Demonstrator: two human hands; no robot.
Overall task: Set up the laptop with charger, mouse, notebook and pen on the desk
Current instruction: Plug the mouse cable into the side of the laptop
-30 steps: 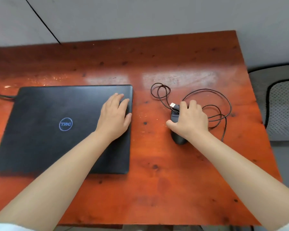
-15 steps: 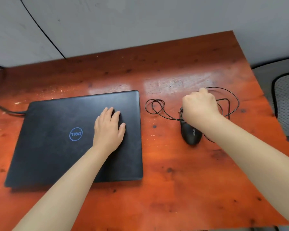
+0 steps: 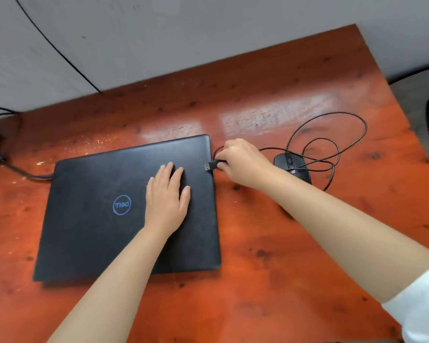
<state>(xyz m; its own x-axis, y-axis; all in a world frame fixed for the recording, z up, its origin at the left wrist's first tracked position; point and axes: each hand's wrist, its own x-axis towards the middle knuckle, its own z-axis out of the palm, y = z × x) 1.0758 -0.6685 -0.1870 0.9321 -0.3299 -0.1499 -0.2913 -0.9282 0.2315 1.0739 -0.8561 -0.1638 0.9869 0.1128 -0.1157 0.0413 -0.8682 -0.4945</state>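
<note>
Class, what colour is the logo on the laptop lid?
Blue, a ringed logo on the black laptop; head view.

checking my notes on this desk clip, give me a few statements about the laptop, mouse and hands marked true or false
1. The laptop lid is shut. True.
2. The left hand grips the mouse. False: it lies flat on the laptop lid; the mouse sits on the desk, untouched.
3. The right hand pinches the USB plug at the laptop's right edge. True.
4. The USB plug is already fully seated in a port. False: its metal end is still visible over the lid's edge.
5. A cable runs to the laptop's left side. True.
6. A notebook lies beside the mouse. False: no notebook is in view.
</note>
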